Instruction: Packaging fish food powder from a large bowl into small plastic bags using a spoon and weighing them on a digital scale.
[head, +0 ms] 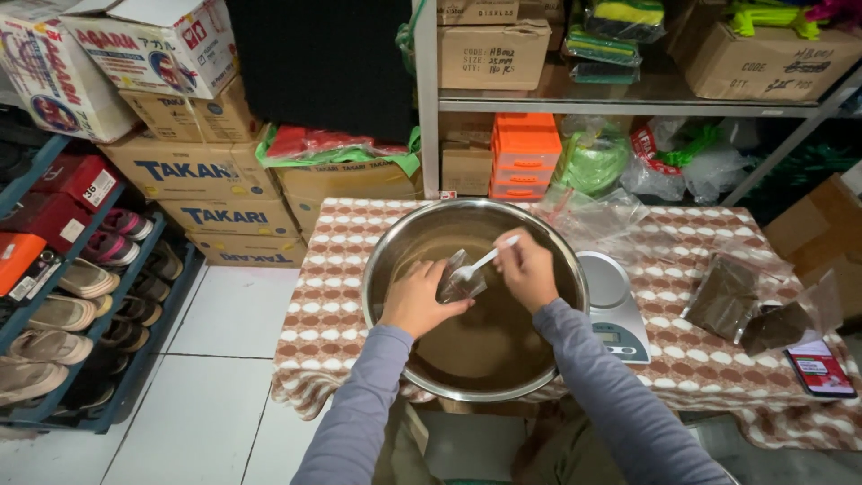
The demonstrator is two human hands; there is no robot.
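A small clear plastic bag (460, 284) is held open over a large steel bowl (386, 269) by the left hand (417, 299), whose grip is closed around the bag's mouth and side. A white plastic spoon (489, 258) is pinched in the grip of the right hand (527, 269), with its bowl end pointed down into the bag's opening. The bottom of the steel bowl is covered by a dark brown powder (485, 341), spread fairly thin, so that much of the polished wall is left bare above it. The bowl is set on a worktop (332, 296) covered by a brown and white patterned cloth. Just beside the bowl, on its right, a small digital kitchen scale (612, 305) is placed, and nothing is seen on its round pan. Further to the right, two filled clear bags of the same dark powder (745, 305) are laid near each other, with a phone (819, 368) close to them at the worktop's edge. Loose empty plastic bags (593, 211) are piled behind the bowl. As far as can be judged, the bag in hand is only partly filled, how much cannot be told, and it has not yet been weighed; two bags appear to be done, while a good amount of powder is left in the bowl to be portioned.
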